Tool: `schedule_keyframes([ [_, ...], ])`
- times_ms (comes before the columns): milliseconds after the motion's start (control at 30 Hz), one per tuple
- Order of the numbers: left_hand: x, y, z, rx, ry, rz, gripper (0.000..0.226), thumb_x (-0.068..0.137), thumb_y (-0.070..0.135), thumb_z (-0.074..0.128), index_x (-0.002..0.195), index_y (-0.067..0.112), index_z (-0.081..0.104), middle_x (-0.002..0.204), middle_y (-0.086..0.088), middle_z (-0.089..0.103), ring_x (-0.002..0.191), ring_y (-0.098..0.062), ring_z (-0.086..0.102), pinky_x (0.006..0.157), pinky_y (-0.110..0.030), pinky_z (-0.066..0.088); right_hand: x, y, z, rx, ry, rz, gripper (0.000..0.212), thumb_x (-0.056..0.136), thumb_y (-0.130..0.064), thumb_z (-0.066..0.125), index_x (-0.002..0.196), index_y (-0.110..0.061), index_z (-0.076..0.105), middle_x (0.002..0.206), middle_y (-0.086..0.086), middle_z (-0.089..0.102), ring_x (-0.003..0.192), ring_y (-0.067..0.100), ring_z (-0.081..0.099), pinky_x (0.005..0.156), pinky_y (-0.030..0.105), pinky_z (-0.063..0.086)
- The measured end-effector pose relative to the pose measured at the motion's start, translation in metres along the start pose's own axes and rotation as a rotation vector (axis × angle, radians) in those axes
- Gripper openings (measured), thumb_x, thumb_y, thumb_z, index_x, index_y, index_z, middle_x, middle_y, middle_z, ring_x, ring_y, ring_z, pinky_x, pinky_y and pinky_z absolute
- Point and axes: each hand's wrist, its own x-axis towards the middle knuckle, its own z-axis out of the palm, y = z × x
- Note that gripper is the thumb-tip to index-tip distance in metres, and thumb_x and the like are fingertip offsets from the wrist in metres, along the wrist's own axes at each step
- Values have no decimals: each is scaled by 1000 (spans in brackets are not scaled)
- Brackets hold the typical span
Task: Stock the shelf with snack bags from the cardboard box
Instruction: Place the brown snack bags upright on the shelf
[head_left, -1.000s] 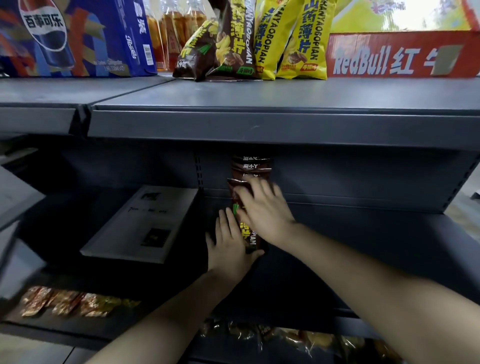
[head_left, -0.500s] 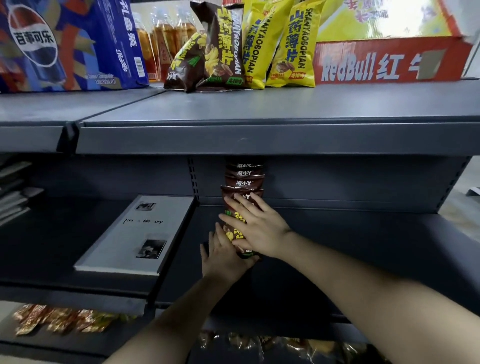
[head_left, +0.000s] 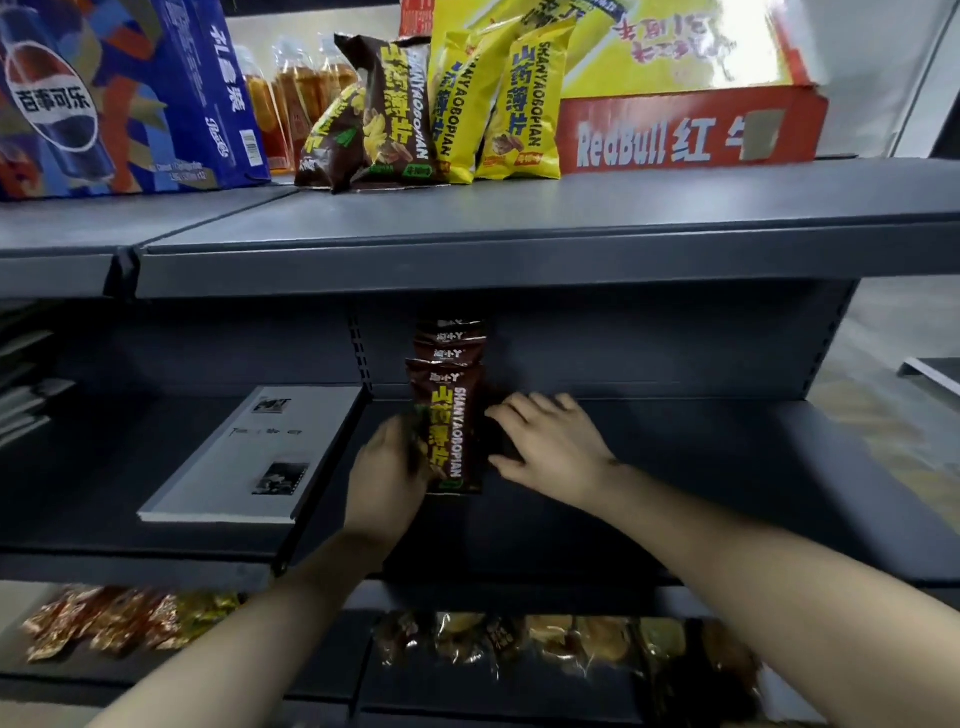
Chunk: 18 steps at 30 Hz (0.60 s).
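Upright on the middle shelf (head_left: 727, 457): brown snack bag (head_left: 449, 441), first in a row of same bags (head_left: 451, 338) against the back wall. Long axis vertical, top seam up, printed face toward the camera. At its left edge, left hand (head_left: 387, 467), blurred; cannot tell whether grasping or only touching. At its right edge, right hand (head_left: 550, 441), released, fingers straight and spread, touching the bag's side. Further left, grey book (head_left: 260, 457) lying flat.

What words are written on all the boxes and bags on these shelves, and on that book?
"RedBull": on the red box.
"SHANYAOBOPIAN" and "山药薄片": on the front brown snack bag, and also on the yellow bags.
"百事可乐": on the blue box.
Print on the grey book: too blurred to read.
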Motion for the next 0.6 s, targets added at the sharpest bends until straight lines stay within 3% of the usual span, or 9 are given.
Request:
schedule_keyframes([
  [200, -18, 77, 22, -41, -52, 163, 29, 85, -1, 50, 106, 9, 67, 109, -9, 67, 102, -27, 62, 86, -28, 44, -74, 38, -21, -20, -85, 87, 52, 92, -51, 47, 132, -18, 49, 128, 4, 54, 116, 25, 53, 91, 40, 41],
  [367, -53, 152, 68, -133, -109, 330, 26, 82, -2, 50, 95, 11, 68, 95, -3, 68, 88, -21, 65, 76, -37, 53, -143, 71, -35, -56, -98, 112, 44, 90, -49, 48, 119, -17, 58, 115, 5, 60, 104, 28, 60, 83, 38, 44],
  [467, -86, 195, 99, -215, -160, 386, 25, 83, 1, 48, 94, 10, 68, 94, -2, 68, 87, -22, 64, 73, -40, 53, -187, 86, -45, -44, -110, 143, 42, 85, -45, 43, 100, -11, 61, 100, 11, 62, 91, 32, 64, 71, 39, 45],
  [600, -128, 233, 144, -248, -291, 339, 26, 82, 8, 43, 94, 11, 66, 97, -3, 64, 89, -27, 62, 70, -42, 50, -251, 103, -50, -12, -124, 187, 29, 81, -35, 65, 89, -8, 63, 88, 13, 63, 77, 34, 65, 57, 37, 47],
])
